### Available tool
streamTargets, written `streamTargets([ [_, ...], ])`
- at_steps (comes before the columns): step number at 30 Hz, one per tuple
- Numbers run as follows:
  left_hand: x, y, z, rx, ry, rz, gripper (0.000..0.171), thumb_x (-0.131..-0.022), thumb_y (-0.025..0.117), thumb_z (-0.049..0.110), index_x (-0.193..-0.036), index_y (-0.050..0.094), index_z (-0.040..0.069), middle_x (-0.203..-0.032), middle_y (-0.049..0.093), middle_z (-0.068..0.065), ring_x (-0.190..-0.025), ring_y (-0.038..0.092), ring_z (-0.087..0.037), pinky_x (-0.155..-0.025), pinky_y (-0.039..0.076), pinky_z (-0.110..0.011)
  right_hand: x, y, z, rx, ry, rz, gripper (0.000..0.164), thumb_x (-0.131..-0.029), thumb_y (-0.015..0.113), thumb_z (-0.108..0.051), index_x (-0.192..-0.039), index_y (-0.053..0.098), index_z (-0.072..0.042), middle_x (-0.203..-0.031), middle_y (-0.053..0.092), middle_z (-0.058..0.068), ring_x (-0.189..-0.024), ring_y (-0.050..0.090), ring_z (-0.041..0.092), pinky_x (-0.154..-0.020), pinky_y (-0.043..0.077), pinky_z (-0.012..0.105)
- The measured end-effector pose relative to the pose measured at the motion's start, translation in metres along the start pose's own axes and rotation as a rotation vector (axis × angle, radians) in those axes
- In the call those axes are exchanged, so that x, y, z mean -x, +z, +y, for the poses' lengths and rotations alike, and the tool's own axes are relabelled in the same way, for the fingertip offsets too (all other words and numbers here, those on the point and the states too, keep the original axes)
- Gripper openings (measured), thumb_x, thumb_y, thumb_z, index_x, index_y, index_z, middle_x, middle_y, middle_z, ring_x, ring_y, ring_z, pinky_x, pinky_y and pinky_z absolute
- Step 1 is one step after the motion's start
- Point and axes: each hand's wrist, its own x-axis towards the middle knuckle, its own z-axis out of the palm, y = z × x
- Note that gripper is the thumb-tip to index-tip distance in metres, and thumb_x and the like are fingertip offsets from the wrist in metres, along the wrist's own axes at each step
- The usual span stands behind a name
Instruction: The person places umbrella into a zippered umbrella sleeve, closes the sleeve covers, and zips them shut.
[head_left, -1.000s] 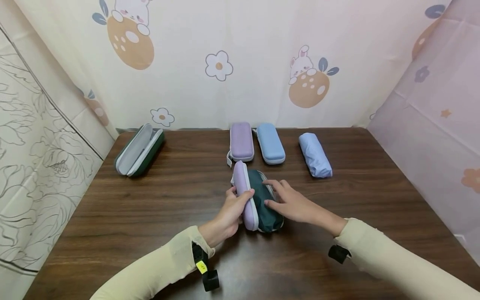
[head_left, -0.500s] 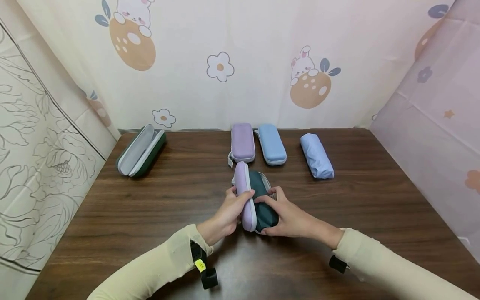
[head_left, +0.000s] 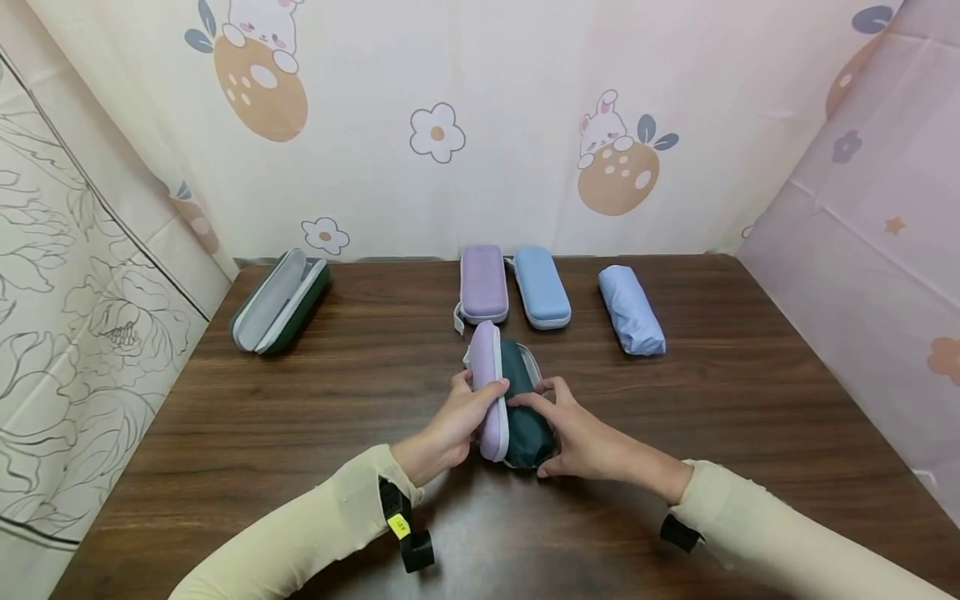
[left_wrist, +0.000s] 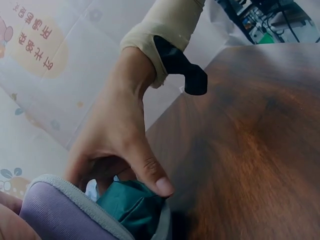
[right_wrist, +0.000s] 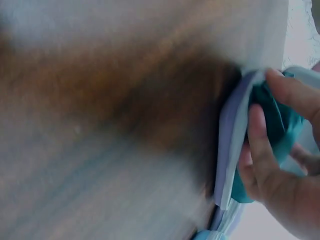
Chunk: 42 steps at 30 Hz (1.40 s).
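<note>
A lilac zip case [head_left: 490,392] with a pale rim stands unzipped in mid-table, its lid raised on the left. My left hand [head_left: 457,421] grips that lid, thumb over the rim and fingers behind. Inside the case lies a dark green folded umbrella [head_left: 527,429], its cloth bunched up. Over it curls my right hand [head_left: 581,429], thumb at the near end and fingertips on the cloth beside the lid's rim. In the right wrist view the fingers [right_wrist: 262,142] press between the green cloth and the rim. The case's far wall is partly hidden by my right hand.
A closed purple case [head_left: 483,283] and a closed blue case [head_left: 542,287] lie behind my hands. To their right is a light blue rolled umbrella [head_left: 632,310]. An open green case [head_left: 281,302] sits at the back left. Curtains border the wooden table [head_left: 337,400].
My right hand has come down toward the near end of the umbrella, its fingers now curled over the cloth. The left hand keeps its grip on the lid, barely shifting.
</note>
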Motion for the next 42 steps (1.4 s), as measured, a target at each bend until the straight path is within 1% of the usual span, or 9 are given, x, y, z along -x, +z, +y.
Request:
streamTargets([
  [3, 0.0, -0.002, 0.001, -0.023, -0.002, -0.011, 0.076, -0.091, 0.061, 0.026, -0.147, 0.012, 0.005, -0.139, 0.031, -0.026, -0.122, 0.038, -0.037, -0.103, 0.029, -0.055, -0.001, -0.001, 0.0, 0.033, -0.045, -0.024, 0.08, -0.066, 0.087, -0.007, -0.135, 0.046, -0.014, -0.123, 0.03, 0.014, -0.106, 0.047, 0.029, -0.084, 0.047, 0.039],
  [10, 0.002, -0.006, 0.002, -0.074, 0.018, -0.049, 0.078, -0.092, 0.06, 0.024, -0.147, 0.01, 0.003, -0.141, 0.028, -0.027, -0.123, 0.036, -0.038, -0.104, 0.028, -0.053, -0.004, 0.004, 0.0, 0.128, -0.096, 0.009, 0.068, -0.069, 0.086, -0.018, -0.129, 0.054, -0.014, -0.118, 0.036, 0.011, -0.076, 0.052, 0.015, -0.066, 0.048, 0.024],
  [15, 0.002, -0.008, 0.002, -0.099, 0.036, -0.042, 0.078, -0.091, 0.06, 0.024, -0.147, 0.01, 0.002, -0.141, 0.027, -0.027, -0.125, 0.035, -0.038, -0.105, 0.027, -0.053, -0.005, 0.009, 0.001, 0.159, -0.098, 0.03, 0.068, -0.071, 0.084, -0.018, -0.131, 0.053, -0.015, -0.119, 0.037, 0.011, -0.081, 0.052, 0.016, -0.069, 0.049, 0.026],
  [21, 0.0, -0.009, 0.004, -0.134, 0.042, -0.022, 0.079, -0.091, 0.061, 0.025, -0.147, 0.011, 0.002, -0.142, 0.026, -0.027, -0.126, 0.033, -0.038, -0.106, 0.026, -0.053, -0.002, 0.011, 0.008, 0.195, -0.157, 0.044, 0.07, -0.076, 0.08, -0.022, -0.138, 0.048, -0.015, -0.124, 0.037, 0.016, -0.072, 0.052, 0.013, -0.065, 0.047, 0.023],
  [25, -0.001, -0.009, 0.005, -0.15, 0.031, -0.021, 0.08, -0.09, 0.062, 0.026, -0.147, 0.012, 0.002, -0.142, 0.028, -0.026, -0.125, 0.036, -0.038, -0.105, 0.028, -0.052, -0.002, 0.008, 0.009, 0.116, -0.13, 0.019, 0.073, -0.077, 0.081, -0.024, -0.14, 0.044, -0.016, -0.125, 0.034, 0.013, -0.073, 0.052, 0.011, -0.064, 0.048, 0.022],
  [29, -0.003, -0.008, 0.005, -0.158, 0.009, -0.005, 0.083, -0.088, 0.065, 0.028, -0.147, 0.012, 0.003, -0.142, 0.027, -0.025, -0.124, 0.037, -0.038, -0.104, 0.03, -0.052, -0.001, 0.006, 0.007, 0.016, -0.086, 0.044, 0.081, -0.073, 0.082, -0.038, -0.139, 0.042, -0.016, -0.122, 0.035, 0.009, -0.07, 0.052, 0.012, -0.061, 0.048, 0.022],
  [33, -0.005, -0.006, 0.006, -0.184, 0.013, 0.021, 0.086, -0.086, 0.068, 0.03, -0.147, 0.014, 0.004, -0.141, 0.026, -0.023, -0.123, 0.037, -0.037, -0.103, 0.031, -0.051, -0.001, 0.009, 0.002, 0.031, -0.071, 0.095, 0.087, -0.07, 0.082, -0.047, -0.139, 0.042, -0.014, -0.122, 0.037, 0.008, -0.08, 0.052, 0.013, -0.067, 0.049, 0.025],
  [38, -0.005, -0.002, 0.003, -0.27, 0.044, 0.04, 0.089, -0.079, 0.074, 0.028, -0.145, 0.019, 0.004, -0.139, 0.029, -0.022, -0.119, 0.04, -0.036, -0.096, 0.039, -0.049, -0.001, 0.013, 0.002, 0.019, -0.077, 0.146, 0.084, -0.069, 0.086, -0.028, -0.137, 0.04, -0.01, -0.123, 0.041, 0.008, -0.089, 0.052, 0.014, -0.073, 0.05, 0.028],
  [42, -0.004, -0.001, 0.0, -0.347, 0.073, 0.055, 0.093, -0.075, 0.078, 0.025, -0.145, 0.021, 0.003, -0.139, 0.03, -0.022, -0.12, 0.038, -0.035, -0.099, 0.036, -0.047, 0.002, 0.006, 0.008, -0.151, -0.069, 0.091, 0.091, -0.07, 0.085, -0.017, -0.141, 0.029, -0.005, -0.127, 0.043, 0.011, -0.087, 0.054, 0.019, -0.068, 0.051, 0.029],
])
